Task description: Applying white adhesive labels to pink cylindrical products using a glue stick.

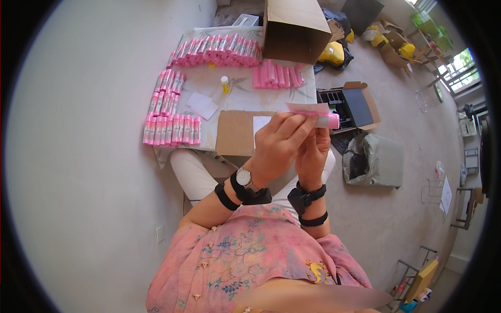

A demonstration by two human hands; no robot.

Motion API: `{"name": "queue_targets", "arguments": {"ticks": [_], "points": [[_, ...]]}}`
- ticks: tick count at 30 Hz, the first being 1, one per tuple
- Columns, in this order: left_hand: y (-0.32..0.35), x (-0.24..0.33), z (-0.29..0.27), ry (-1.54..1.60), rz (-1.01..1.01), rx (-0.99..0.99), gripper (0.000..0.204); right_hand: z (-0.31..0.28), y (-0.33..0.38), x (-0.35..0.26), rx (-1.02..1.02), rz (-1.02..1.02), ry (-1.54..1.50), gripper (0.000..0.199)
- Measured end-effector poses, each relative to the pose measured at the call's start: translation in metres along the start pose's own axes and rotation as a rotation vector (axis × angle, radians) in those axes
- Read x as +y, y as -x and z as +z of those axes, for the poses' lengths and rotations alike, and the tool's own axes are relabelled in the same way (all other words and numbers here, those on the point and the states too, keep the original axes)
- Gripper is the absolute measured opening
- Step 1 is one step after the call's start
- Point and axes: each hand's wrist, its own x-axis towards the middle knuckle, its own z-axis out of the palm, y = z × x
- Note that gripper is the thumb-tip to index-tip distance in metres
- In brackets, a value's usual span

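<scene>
In front of my chest, above the table's near right edge, both hands hold a pink roll (pixel 333 121) with a pale band around it. A flat pink strip (pixel 308 108) sticks out along its top. My left hand (pixel 279 141) reaches across with its fingers closed at the strip and the roll's left part. From below, my right hand (pixel 312 151) grips the roll, its fingers partly hidden by the left hand. Below them on the table lies a brown cardboard sheet (pixel 235 133) with a white paper (pixel 261 128) on it.
Banded pink rolls (pixel 216 49) are piled at the table's back, with more stacks (pixel 172 129) at its left. Plain pink rolls (pixel 276 75) lie back right, near a large carton (pixel 295 28). A yellow bottle (pixel 225 86) stands mid-table by paper slips (pixel 202 106). An open box (pixel 347 107) sits right.
</scene>
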Motion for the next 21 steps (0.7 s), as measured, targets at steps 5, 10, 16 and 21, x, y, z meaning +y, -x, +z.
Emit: {"name": "queue_targets", "arguments": {"ticks": [5,10,16,21], "points": [[-0.0015,-0.0019,0.0002,0.043,-0.041,-0.032,0.045,-0.0039,-0.0040,-0.0046,-0.035,-0.013,0.044,0.037],[-0.0038,-0.0057,-0.0003,0.071,-0.051,-0.055,0.038,-0.0081,-0.0054,-0.0065,-0.047,-0.006,0.080,0.038],[-0.0052,-0.0052,-0.0012,0.071,-0.043,-0.057,0.035,-0.0107,-0.0057,-0.0104,-0.084,-0.004,0.112,0.040],[-0.0021,-0.0072,0.0024,0.088,-0.052,-0.071,0.037,-0.0099,-0.0050,-0.0110,-0.082,0.002,0.129,0.040]]}}
